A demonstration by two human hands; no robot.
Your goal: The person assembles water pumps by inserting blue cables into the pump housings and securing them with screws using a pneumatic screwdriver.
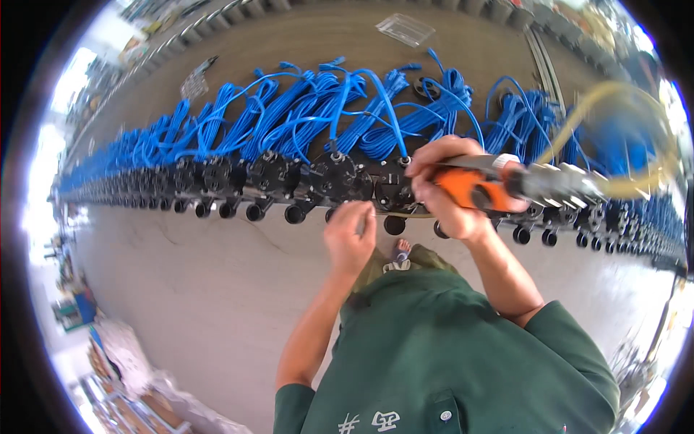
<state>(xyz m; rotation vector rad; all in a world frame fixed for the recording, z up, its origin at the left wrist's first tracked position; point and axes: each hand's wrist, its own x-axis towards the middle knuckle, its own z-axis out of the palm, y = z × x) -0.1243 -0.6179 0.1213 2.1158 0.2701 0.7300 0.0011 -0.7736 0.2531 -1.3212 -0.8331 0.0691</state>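
Note:
My right hand (457,215) is wrapped around an orange and black power screwdriver (466,186), held sideways above the row of parts. Its grey rear end joins a pale yellow air hose (627,186) that loops off to the right, smeared by motion. My left hand (350,239) is closed, thumb and fingers together, just at the near edge of a round black housing (334,176). Whatever those fingers pinch, if anything, is too small to see. Between the two hands sits an open-looking black housing (392,186) with a blue cable running into its top.
A long row of similar black housings (275,173) lines the bench edge, short black tubes sticking out toward me. Bundled blue cables (311,108) lie behind them on the brown bench (289,40). A clear plastic tray (405,30) rests farther back. Wrapped goods (123,354) stand at lower left.

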